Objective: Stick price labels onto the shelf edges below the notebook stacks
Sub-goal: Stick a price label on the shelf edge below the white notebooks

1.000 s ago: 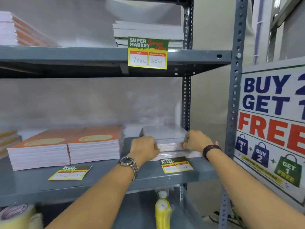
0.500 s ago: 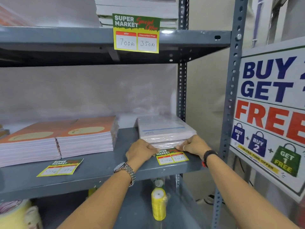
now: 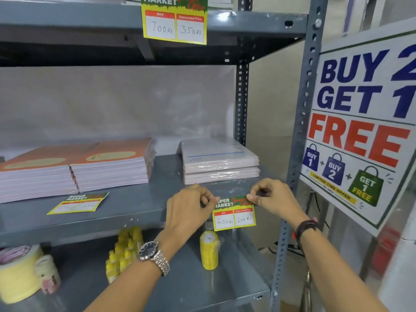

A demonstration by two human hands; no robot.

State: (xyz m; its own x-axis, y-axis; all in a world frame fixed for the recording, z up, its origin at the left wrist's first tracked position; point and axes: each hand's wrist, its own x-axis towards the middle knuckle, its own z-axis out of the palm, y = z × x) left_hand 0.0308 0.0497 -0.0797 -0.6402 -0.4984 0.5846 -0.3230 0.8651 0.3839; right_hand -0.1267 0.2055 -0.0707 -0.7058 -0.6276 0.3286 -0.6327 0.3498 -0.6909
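We pinch the price label [image 3: 234, 213] by its top corners, our left hand [image 3: 189, 210] on one, our right hand [image 3: 273, 199] on the other. It hangs flat against the shelf edge [image 3: 144, 218], long side level, below the white notebooks [image 3: 219, 162].

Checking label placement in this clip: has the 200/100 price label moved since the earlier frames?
Yes. The label lay flat on the shelf in front of the white stack; now both hands pinch its top corners and it hangs down over the shelf's front edge.
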